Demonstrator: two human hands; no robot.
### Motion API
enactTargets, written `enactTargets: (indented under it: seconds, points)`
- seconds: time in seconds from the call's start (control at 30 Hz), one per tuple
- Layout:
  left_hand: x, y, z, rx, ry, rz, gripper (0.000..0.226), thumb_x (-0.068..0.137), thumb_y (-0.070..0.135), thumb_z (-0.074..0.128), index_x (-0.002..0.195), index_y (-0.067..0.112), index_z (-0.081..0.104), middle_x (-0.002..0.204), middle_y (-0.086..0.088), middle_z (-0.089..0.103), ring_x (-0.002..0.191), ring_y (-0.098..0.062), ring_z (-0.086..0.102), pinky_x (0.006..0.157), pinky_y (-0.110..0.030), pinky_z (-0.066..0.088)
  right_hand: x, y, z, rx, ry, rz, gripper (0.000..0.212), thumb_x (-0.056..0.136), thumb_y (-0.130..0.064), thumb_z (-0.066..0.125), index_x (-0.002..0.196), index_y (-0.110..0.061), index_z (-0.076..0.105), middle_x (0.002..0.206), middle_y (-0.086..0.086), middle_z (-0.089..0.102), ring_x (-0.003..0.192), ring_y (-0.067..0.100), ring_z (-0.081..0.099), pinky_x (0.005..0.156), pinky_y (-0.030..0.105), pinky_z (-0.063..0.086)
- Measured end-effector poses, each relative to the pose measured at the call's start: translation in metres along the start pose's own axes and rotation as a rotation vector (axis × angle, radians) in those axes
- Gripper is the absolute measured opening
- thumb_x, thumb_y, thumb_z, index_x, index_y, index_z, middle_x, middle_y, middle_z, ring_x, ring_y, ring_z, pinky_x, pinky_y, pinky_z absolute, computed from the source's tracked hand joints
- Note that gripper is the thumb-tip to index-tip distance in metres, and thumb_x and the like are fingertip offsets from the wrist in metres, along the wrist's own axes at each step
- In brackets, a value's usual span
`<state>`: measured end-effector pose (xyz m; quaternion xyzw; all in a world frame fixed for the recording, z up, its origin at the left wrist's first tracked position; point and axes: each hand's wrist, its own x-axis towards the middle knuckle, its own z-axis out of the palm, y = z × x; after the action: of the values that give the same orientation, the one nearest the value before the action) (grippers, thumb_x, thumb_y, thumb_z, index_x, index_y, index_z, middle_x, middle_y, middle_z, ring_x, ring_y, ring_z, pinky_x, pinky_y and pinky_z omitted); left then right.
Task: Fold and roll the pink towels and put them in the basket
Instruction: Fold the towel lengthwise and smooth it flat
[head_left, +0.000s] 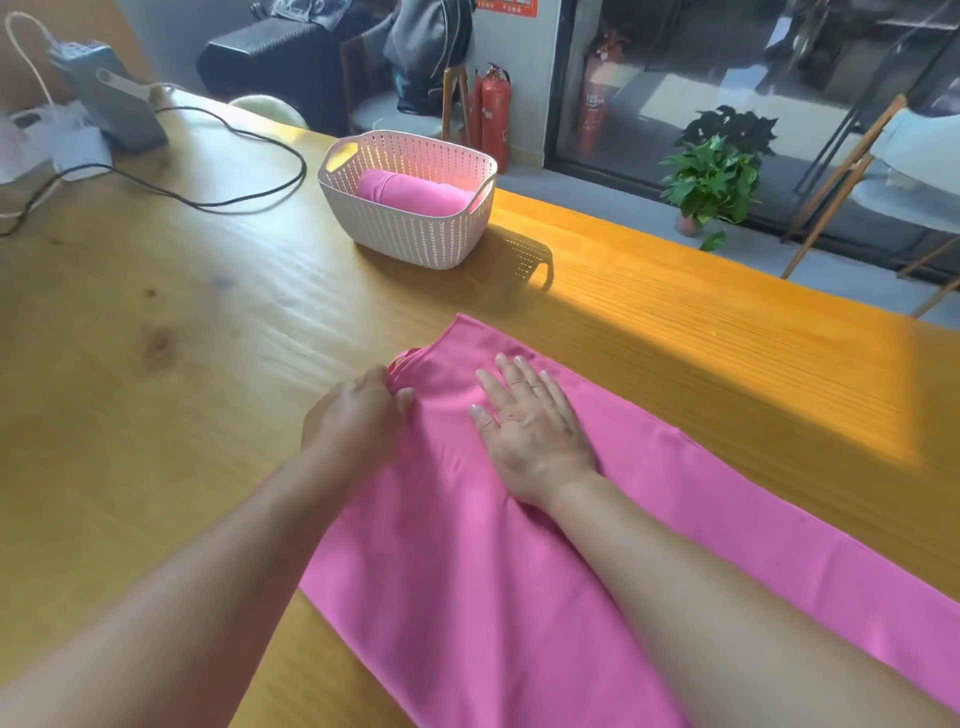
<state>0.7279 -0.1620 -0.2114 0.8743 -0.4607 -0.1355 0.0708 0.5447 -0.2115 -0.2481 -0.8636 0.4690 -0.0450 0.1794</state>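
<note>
Left hand (358, 410) apparently pinches towel (467, 545) edge; right hand (530, 431) flat atop.

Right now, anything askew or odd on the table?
Only the towel: its far-left corner is bunched where the left hand pinches it; the right hand lies flat on it. The basket stands upright with a rolled towel inside.

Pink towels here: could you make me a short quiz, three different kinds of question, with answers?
1. True or false: the basket already holds a rolled towel.
2. Which hand lies flat on the spread towel? A) left hand B) right hand
3. Fill in: the left hand pinches the spread towel's ____.

Key:
1. True.
2. B, the right hand, fingers straight.
3. Edge, near its far left corner.
</note>
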Motion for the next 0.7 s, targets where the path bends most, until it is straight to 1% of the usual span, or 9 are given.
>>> enactTargets:
  seconds: [0.07, 0.13, 0.23, 0.27, 0.33, 0.4, 0.5, 0.6, 0.7]
  points:
    - [0.001, -0.007, -0.002, 0.028, 0.037, -0.012, 0.024, 0.092, 0.047, 0.047, 0.088, 0.024, 0.045, 0.097, -0.008, 0.061, 0.081, -0.028, 0.049, 0.072, -0.034, 0.034, 0.002, -0.003, -0.004, 0.024, -0.038, -0.012, 0.058, 0.105, -0.052, 0.019, 0.158, -0.033, 0.008, 0.166, -0.008, -0.005, 0.150, 0.007, -0.012, 0.120, 0.028, -0.016]
    - [-0.001, -0.015, 0.000, 0.071, 0.136, 0.022, 0.027, 0.091, 0.048, 0.050, 0.106, 0.026, 0.050, 0.109, -0.005, 0.059, 0.096, -0.030, 0.053, 0.081, -0.037, 0.037, -0.005, -0.010, -0.007, 0.050, 0.028, -0.022, 0.058, 0.105, -0.049, 0.021, 0.158, -0.029, 0.007, 0.166, -0.007, -0.005, 0.150, 0.007, -0.014, 0.119, 0.027, -0.017]
    - [-0.012, -0.004, 0.015, -0.007, 0.373, 0.347, 0.046, 0.095, 0.036, 0.051, 0.138, 0.019, 0.048, 0.140, -0.010, 0.048, 0.129, -0.028, 0.039, 0.110, -0.042, 0.026, -0.036, -0.024, -0.002, 0.082, 0.239, 0.064, 0.061, 0.102, -0.046, 0.019, 0.158, -0.021, 0.015, 0.166, -0.003, 0.002, 0.152, 0.010, -0.007, 0.120, 0.028, -0.014]
    - [-0.017, 0.006, 0.021, -0.043, 0.358, 0.447, 0.051, 0.097, 0.038, 0.045, 0.143, 0.017, 0.045, 0.148, -0.010, 0.042, 0.137, -0.026, 0.033, 0.116, -0.042, 0.020, -0.048, -0.026, 0.000, 0.089, 0.270, 0.124, 0.065, 0.099, -0.049, 0.014, 0.157, -0.020, 0.014, 0.165, -0.003, 0.002, 0.152, 0.010, -0.006, 0.120, 0.028, -0.015]
    - [-0.024, 0.025, 0.037, -0.017, 0.172, 0.550, 0.068, 0.097, 0.056, 0.018, 0.153, 0.021, 0.027, 0.161, -0.001, 0.020, 0.149, -0.015, 0.011, 0.122, -0.036, 0.004, -0.069, -0.019, 0.007, 0.055, 0.237, 0.240, 0.074, 0.095, -0.059, 0.004, 0.158, -0.019, 0.007, 0.165, -0.004, -0.003, 0.151, 0.010, -0.011, 0.118, 0.028, -0.018]
    - [-0.025, 0.030, 0.052, 0.096, 0.005, 0.574, 0.082, 0.088, 0.070, -0.004, 0.156, 0.025, 0.007, 0.163, 0.006, -0.004, 0.148, -0.007, -0.012, 0.121, -0.032, -0.008, -0.085, 0.001, 0.009, -0.014, 0.175, 0.310, 0.083, 0.091, -0.068, -0.004, 0.158, -0.019, 0.001, 0.165, -0.003, -0.007, 0.151, 0.010, -0.013, 0.118, 0.029, -0.020]
    - [-0.018, 0.023, 0.060, 0.200, -0.012, 0.613, 0.089, 0.083, 0.077, -0.008, 0.156, 0.026, 0.000, 0.162, 0.010, -0.012, 0.147, -0.005, -0.019, 0.122, -0.034, -0.008, -0.107, 0.040, 0.000, -0.094, 0.142, 0.326, 0.091, 0.085, -0.074, -0.014, 0.158, -0.020, -0.002, 0.164, -0.006, -0.008, 0.150, 0.007, -0.015, 0.119, 0.029, -0.017]
    - [-0.017, 0.022, 0.059, 0.206, -0.010, 0.616, 0.091, 0.082, 0.079, -0.006, 0.156, 0.025, 0.000, 0.161, 0.011, -0.014, 0.147, -0.006, -0.019, 0.121, -0.033, -0.009, -0.134, 0.079, -0.014, -0.152, 0.136, 0.350, 0.092, 0.085, -0.074, -0.013, 0.158, -0.021, 0.002, 0.165, -0.008, -0.006, 0.150, 0.005, -0.012, 0.122, 0.029, -0.011]
    - [-0.019, 0.026, 0.055, 0.214, -0.030, 0.605, 0.089, 0.083, 0.078, -0.006, 0.154, 0.024, -0.004, 0.157, 0.012, -0.019, 0.145, -0.005, -0.021, 0.120, -0.031, -0.012, -0.154, 0.104, -0.028, -0.146, 0.132, 0.448, 0.087, 0.088, -0.071, -0.011, 0.158, -0.020, 0.002, 0.165, -0.007, -0.004, 0.151, 0.006, -0.009, 0.122, 0.029, -0.010]
